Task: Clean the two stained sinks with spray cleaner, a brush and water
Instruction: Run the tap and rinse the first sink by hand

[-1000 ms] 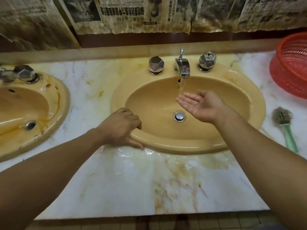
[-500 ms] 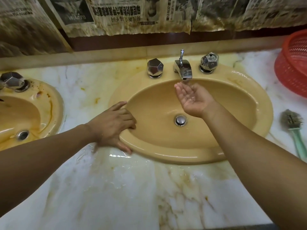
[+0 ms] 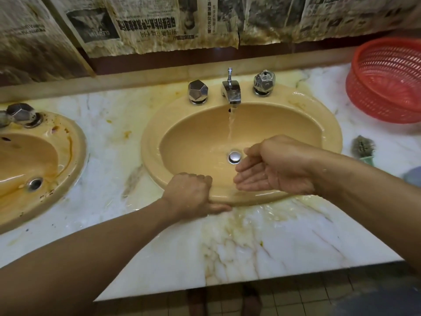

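Observation:
The tan right sink (image 3: pixel 151 142) looks glossy, and water (image 3: pixel 231 124) runs from its chrome faucet (image 3: pixel 232 93) toward the drain (image 3: pixel 234 156). My left hand (image 3: pixel 189 195) grips the sink's front rim, fingers curled over into the basin and thumb along the outer edge. My right hand (image 3: pixel 273 173) is wet and hovers cupped, palm up, over the front of the basin, beside and below the stream. The left sink (image 3: pixel 76 144) carries brown-orange stains on its rim and basin. A brush (image 3: pixel 362 147) with a green handle lies on the counter right of the sink.
A red mesh basket (image 3: pixel 387 80) stands at the back right. The marble counter (image 3: pixel 239 242) is wet and yellow-stained in front of the sink. A bluish object (image 3: pixel 413 176) shows at the right edge. Stained newspaper (image 3: pixel 159 26) covers the wall behind.
My right hand has dropped from under the faucet to the front of the basin. My left hand slid right along the rim and curled round it. The view has shifted.

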A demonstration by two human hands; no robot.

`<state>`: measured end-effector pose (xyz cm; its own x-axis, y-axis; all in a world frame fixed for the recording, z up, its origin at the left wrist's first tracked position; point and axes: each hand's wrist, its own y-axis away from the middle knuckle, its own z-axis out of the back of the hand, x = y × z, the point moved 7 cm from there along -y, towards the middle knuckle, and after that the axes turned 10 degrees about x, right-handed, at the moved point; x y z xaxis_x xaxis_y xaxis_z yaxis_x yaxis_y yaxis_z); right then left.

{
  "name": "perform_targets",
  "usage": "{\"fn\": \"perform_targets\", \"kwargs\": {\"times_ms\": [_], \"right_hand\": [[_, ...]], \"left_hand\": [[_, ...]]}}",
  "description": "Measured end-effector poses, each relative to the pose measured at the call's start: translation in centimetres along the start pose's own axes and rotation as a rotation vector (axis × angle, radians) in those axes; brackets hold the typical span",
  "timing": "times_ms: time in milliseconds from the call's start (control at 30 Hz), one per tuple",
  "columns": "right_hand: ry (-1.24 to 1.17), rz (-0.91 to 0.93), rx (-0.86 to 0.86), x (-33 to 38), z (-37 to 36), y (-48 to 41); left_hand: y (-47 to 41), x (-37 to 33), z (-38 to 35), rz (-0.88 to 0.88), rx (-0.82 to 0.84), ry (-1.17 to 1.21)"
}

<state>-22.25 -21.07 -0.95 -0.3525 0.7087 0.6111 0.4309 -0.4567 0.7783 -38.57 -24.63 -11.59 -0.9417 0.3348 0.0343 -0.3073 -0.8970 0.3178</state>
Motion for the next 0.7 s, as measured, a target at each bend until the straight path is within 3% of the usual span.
{"fn": "perform_targets", "kwargs": {"times_ms": [300,400,500,600,700], "right_hand": [[-0.048,0.144,-0.229,-2.6,10.7,5.3],[-0.1,0.229,-0.306,-2.4,15.5,7.2],[-0.177,0.329,-0.346,-2.2,19.1,8.5],[-0.242,0.388,-0.298,-2.3,20.7,9.3],[-0.288,0.414,-0.248,-2.6,21.2,9.6]], "left_hand": [[-10.3,-17.3,3.4,0.059,-0.046,0.14],[-16.2,-21.9,4.8,0.002,-0.056,0.149],[-20.8,-23.6,6.0,0.07,-0.029,0.197],[-21.4,-23.1,6.0,0.163,0.007,0.391],[-17.8,-21.6,5.3,0.081,0.059,0.435]]}}
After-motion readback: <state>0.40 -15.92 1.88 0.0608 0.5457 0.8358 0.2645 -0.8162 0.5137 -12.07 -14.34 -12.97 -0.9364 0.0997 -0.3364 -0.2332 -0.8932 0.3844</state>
